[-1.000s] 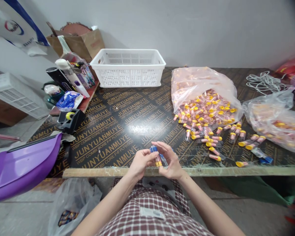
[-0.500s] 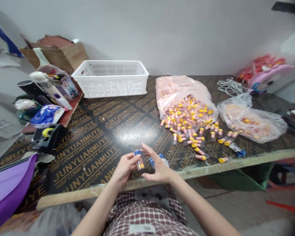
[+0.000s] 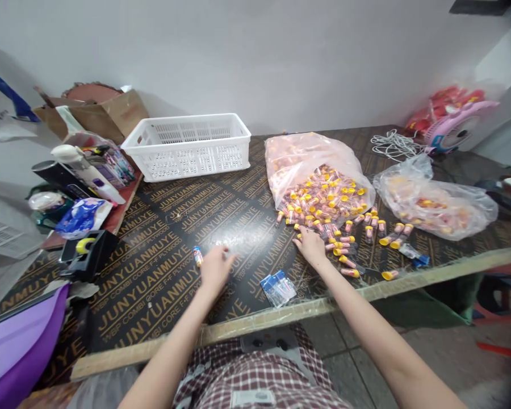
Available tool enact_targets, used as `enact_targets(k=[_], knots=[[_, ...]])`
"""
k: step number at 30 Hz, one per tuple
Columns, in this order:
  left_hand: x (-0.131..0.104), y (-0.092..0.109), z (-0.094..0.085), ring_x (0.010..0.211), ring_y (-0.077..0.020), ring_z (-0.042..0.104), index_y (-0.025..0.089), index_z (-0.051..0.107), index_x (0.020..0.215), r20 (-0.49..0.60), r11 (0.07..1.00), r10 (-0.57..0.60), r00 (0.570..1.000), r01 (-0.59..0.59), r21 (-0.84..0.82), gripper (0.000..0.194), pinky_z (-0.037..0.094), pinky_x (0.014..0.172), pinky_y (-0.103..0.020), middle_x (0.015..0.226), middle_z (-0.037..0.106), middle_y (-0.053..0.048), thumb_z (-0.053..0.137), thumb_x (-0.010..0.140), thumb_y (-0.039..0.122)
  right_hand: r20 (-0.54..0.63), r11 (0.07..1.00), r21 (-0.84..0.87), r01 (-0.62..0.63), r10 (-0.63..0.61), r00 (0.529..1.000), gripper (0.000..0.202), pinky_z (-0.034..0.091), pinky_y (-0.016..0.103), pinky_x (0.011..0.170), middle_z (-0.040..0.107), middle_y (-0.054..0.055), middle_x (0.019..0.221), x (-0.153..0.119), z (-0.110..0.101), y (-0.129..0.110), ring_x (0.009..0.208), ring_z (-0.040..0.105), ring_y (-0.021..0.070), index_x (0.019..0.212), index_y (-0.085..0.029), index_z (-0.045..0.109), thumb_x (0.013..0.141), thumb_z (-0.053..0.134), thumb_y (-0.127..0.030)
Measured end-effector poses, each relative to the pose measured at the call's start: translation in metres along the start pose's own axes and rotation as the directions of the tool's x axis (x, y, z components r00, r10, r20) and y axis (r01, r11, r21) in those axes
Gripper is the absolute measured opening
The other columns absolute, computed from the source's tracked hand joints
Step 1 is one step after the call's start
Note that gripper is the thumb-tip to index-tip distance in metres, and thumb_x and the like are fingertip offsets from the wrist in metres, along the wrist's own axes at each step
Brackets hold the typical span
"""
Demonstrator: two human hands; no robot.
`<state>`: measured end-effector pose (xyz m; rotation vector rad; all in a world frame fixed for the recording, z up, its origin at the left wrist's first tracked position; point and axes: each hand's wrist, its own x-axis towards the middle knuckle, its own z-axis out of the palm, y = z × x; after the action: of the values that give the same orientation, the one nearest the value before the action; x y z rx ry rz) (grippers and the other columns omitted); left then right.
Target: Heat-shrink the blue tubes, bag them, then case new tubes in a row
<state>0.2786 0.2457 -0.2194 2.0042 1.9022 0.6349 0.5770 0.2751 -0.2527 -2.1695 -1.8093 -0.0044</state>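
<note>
In front of the large bag (image 3: 309, 149), a wooden strip (image 3: 238, 331) edges the table; just behind the strip, short of the bag, lie flat blue-and-clear packets (image 3: 277, 288), overlapping one another. Farther left of the bag, the left hand (image 3: 215, 270) hovers low with thumb and fingers spread apart; the blue-ended tube (image 3: 197, 256) lies just beside it, on the side away from the bag (whether hand and tube touch cannot be told). Well left of the bag, beyond that tube, stands a black tape dispenser (image 3: 89, 261). At the bag's front, the right hand (image 3: 311, 248) reaches palm down, fingertips bent among the loose yellow-capped tubes (image 3: 344, 251); its grip is hidden, and whether it holds one cannot be told. These tubes spill from the bag's mouth, lying between it and the hand, which covers some of them. Right of the bag, near it, rests a smaller bag (image 3: 464, 199) of similar tubes. Left of the large bag stands a white basket (image 3: 196, 162); to its right rear, a coiled cable (image 3: 395, 143) and, beyond, a pink fan (image 3: 455, 135).
</note>
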Motion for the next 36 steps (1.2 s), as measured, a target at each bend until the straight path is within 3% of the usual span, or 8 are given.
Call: enact_targets(k=[2, 7, 11, 18, 24, 29, 33, 36], knots=[[-0.023, 0.028, 0.027, 0.074, -0.0187, 0.057, 0.019, 0.065, 0.075, 0.185, 0.986, 0.139, 0.973, -0.118, -0.120, 0.032, 0.036, 0.066, -0.027, 0.078, 0.065, -0.006, 0.060, 0.072, 0.051, 0.025, 1.000, -0.013, 0.004, -0.004, 1.000, 0.043, 0.042, 0.034, 0.072, 0.062, 0.012, 0.085, -0.004, -0.001, -0.004, 0.080, 0.059, 0.0256, 0.121, -0.015, 0.049, 0.079, 0.053, -0.021], [-0.049, 0.049, 0.069, 0.065, -0.0148, 0.053, 0.019, 0.062, 0.068, 0.296, 0.980, 0.038, 0.954, 0.023, -0.200, 0.017, 0.031, 0.059, -0.024, 0.069, 0.062, -0.001, 0.071, 0.063, 0.033, -0.008, 0.947, 0.320, 0.039, -0.039, 0.999, 0.054, 0.045, 0.033, 0.071, 0.062, 0.006, 0.086, -0.038, -0.015, -0.005, 0.073, 0.059, 0.0210, 0.129, -0.017, 0.041, 0.076, 0.051, -0.023], [-0.044, 0.041, 0.071, 0.063, -0.0129, 0.051, 0.018, 0.061, 0.066, 0.295, 0.954, 0.017, 0.955, 0.073, -0.290, 0.009, 0.032, 0.060, -0.023, 0.065, 0.060, 0.001, 0.068, 0.066, 0.024, 0.052, 0.776, 0.631, -0.022, -0.015, 0.999, 0.048, 0.048, 0.033, 0.062, 0.060, 0.002, 0.079, -0.074, -0.023, -0.002, 0.060, 0.057, 0.0166, 0.126, -0.019, 0.044, 0.080, 0.047, -0.031], [-0.046, 0.043, 0.068, 0.064, -0.0115, 0.051, 0.017, 0.059, 0.065, 0.186, 0.922, 0.040, 0.982, 0.035, -0.385, 0.005, 0.036, 0.063, -0.023, 0.066, 0.058, 0.001, 0.063, 0.064, 0.015, 0.009, 0.696, 0.717, -0.014, 0.011, 1.000, 0.031, 0.047, 0.033, 0.065, 0.065, 0.009, 0.089, -0.102, -0.024, -0.008, 0.069, 0.057, 0.0189, 0.090, -0.016, 0.065, 0.079, 0.053, -0.043], [-0.046, 0.046, 0.055, 0.053, -0.0099, 0.052, 0.016, 0.055, 0.069, 0.306, 0.504, -0.118, 0.945, 0.322, -0.801, 0.022, 0.039, 0.055, -0.021, 0.056, 0.058, 0.003, 0.070, 0.059, 0.029, -0.003, 0.548, 0.835, -0.044, 0.085, 0.996, 0.028, 0.048, 0.031, 0.065, 0.064, 0.008, 0.088, -0.113, -0.032, -0.021, 0.073, 0.058, 0.0182, 0.088, -0.017, 0.064, 0.077, 0.060, -0.042], [-0.047, 0.043, 0.039, 0.053, -0.0108, 0.056, 0.013, 0.058, 0.075, 0.445, 0.252, -0.163, 0.880, 0.474, -0.844, 0.037, 0.043, 0.058, -0.024, 0.062, 0.064, -0.002, 0.076, 0.052, 0.035, 0.032, 0.410, 0.910, -0.053, 0.058, 0.998, 0.023, 0.049, 0.034, 0.074, 0.061, 0.010, 0.101, -0.115, -0.027, -0.035, 0.091, 0.059, 0.0223, 0.084, -0.019, 0.067, 0.077, 0.059, -0.039], [-0.047, 0.031, 0.037, 0.057, -0.0126, 0.057, 0.013, 0.061, 0.075, 0.429, 0.333, -0.139, 0.893, 0.450, -0.829, 0.030, 0.044, 0.060, -0.026, 0.065, 0.064, -0.002, 0.070, 0.060, 0.037, 0.029, 0.419, 0.908, -0.024, -0.005, 1.000, 0.023, 0.046, 0.036, 0.081, 0.062, 0.009, 0.098, -0.110, -0.025, -0.050, 0.101, 0.056, 0.0236, 0.079, -0.020, 0.071, 0.080, 0.055, -0.037], [-0.045, 0.015, 0.042, 0.064, -0.0140, 0.056, 0.014, 0.064, 0.072, 0.272, 0.674, -0.148, 0.951, 0.298, -0.676, 0.014, 0.043, 0.066, -0.027, 0.068, 0.064, -0.003, 0.064, 0.067, 0.027, 0.005, 0.416, 0.909, -0.016, 0.026, 1.000, 0.023, 0.047, 0.034, 0.078, 0.061, 0.010, 0.099, -0.105, -0.025, -0.059, 0.097, 0.057, 0.0225, 0.082, -0.019, 0.071, 0.079, 0.056, -0.037]])
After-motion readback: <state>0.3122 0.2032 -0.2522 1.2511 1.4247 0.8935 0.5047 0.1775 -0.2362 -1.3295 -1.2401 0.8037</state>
